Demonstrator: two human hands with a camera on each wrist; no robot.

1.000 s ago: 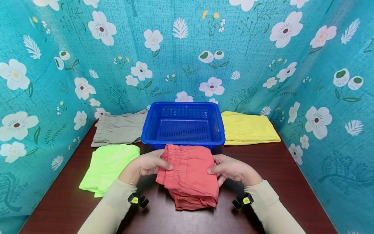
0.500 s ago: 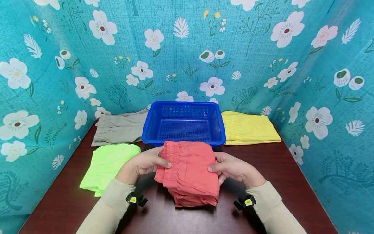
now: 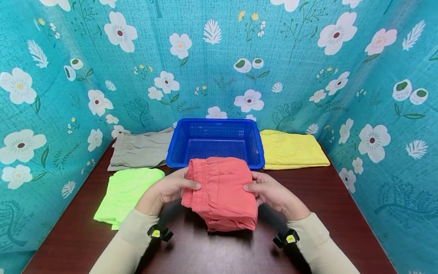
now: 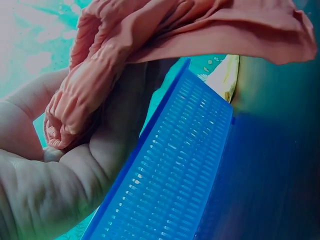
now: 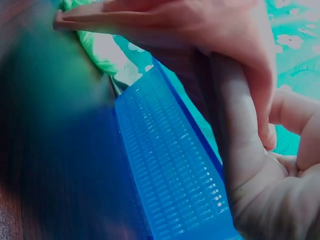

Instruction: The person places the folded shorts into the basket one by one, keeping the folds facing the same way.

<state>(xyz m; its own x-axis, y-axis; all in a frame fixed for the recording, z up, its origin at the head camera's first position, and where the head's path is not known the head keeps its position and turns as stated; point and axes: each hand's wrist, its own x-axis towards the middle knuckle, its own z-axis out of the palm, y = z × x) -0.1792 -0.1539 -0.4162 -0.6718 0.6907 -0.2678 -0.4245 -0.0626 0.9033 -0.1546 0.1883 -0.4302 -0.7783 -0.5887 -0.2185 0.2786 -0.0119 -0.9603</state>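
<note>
Folded red shorts (image 3: 224, 190) with a gathered elastic waistband hang above the table, their far edge overlapping the basket's front rim in the head view. My left hand (image 3: 171, 190) grips the waistband side, thumb on top and fingers underneath. On the opposite side my right hand (image 3: 272, 192) pinches the folded edge the same way. Both wrist views show the red cloth (image 4: 100, 65) lifted, with fingers below it. Just beyond stands a blue perforated plastic basket (image 3: 172, 148), nothing visible inside it.
Folded grey shorts (image 3: 140, 150) lie left of the basket, and folded yellow shorts (image 3: 292, 150) lie right of it. Bright green folded shorts (image 3: 128, 194) sit near my left forearm. A teal floral curtain (image 3: 212, 95) encloses the dark wooden table (image 3: 328, 205) at the back and sides.
Both hands have raised the red shorts and carried them slightly forward, so they now overlap the basket's front rim. The basket and the other shorts stay put.
</note>
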